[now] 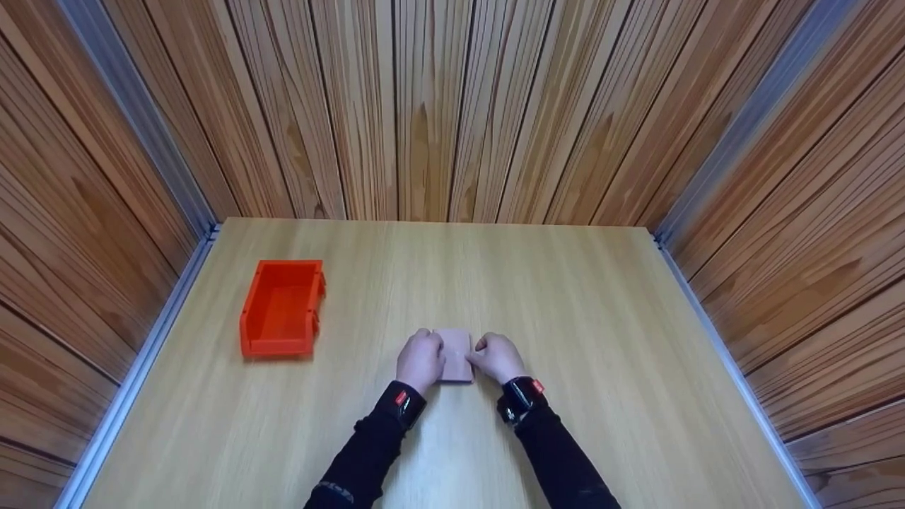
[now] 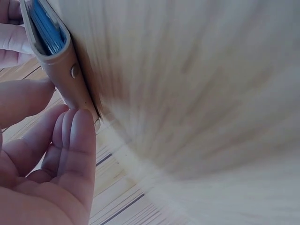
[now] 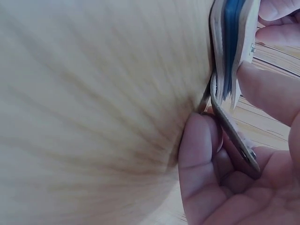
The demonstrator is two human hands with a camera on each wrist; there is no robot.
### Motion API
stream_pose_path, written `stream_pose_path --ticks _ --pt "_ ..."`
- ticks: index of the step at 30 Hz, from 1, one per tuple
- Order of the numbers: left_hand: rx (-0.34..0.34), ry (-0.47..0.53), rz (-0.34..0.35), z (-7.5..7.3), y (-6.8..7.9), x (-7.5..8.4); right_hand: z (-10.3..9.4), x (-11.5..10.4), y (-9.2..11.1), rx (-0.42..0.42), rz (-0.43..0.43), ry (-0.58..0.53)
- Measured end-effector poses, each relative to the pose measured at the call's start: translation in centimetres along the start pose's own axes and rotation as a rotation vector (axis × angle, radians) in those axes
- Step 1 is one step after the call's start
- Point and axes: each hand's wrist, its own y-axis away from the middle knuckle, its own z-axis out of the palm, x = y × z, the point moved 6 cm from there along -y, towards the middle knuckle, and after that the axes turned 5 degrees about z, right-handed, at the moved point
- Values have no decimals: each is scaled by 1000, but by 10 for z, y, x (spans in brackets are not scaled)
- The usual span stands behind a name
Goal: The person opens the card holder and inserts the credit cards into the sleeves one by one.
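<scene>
A small pink card holder lies on the table between the two hands. Blue sleeves show inside its covers in the left wrist view, along with a round metal stud on its spine. My left hand pinches the spine side, thumb above and fingertips at the lower edge. On the opposite side, my right hand has its thumb against the upper cover. The holder's closing strap is unfastened and sticks out between the right hand's curled fingers and thumb.
An orange open-fronted bin stands at the left of the wooden table. Wood-panelled walls enclose the back and sides, with metal rails along the side edges. Black bands circle both wrists.
</scene>
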Motion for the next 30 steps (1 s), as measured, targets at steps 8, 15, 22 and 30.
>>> stream_pose_path --ticks 8,15,22,30 --pt "-47 10 -31 1 -1 0 0 2 0 -5 22 -9" --pt "-69 39 -54 2 0 -1 0 3 2 -16 35 -30" --pt "-75 35 -59 1 -1 -1 -9 4 3 17 29 -41" --pt "-46 32 -43 0 -2 -2 -26 7 1 40 72 -54"
